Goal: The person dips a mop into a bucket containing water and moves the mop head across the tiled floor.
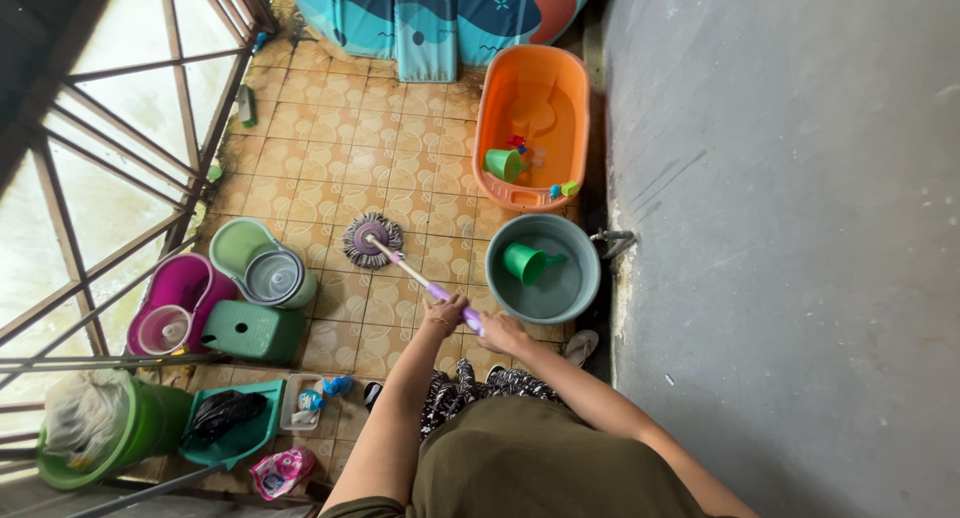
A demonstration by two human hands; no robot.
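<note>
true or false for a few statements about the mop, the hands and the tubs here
1. Both hands grip the mop handle: true; left hand, right hand.
2. The mop head sits inside the grey basin: false, it rests on the tiled floor.
3. A green cup lies in the grey basin: true.
4. The orange tub is empty: false, it holds a green cup and small toys.
5. The orange tub lies beyond the grey basin, beside the wall: true.
</note>
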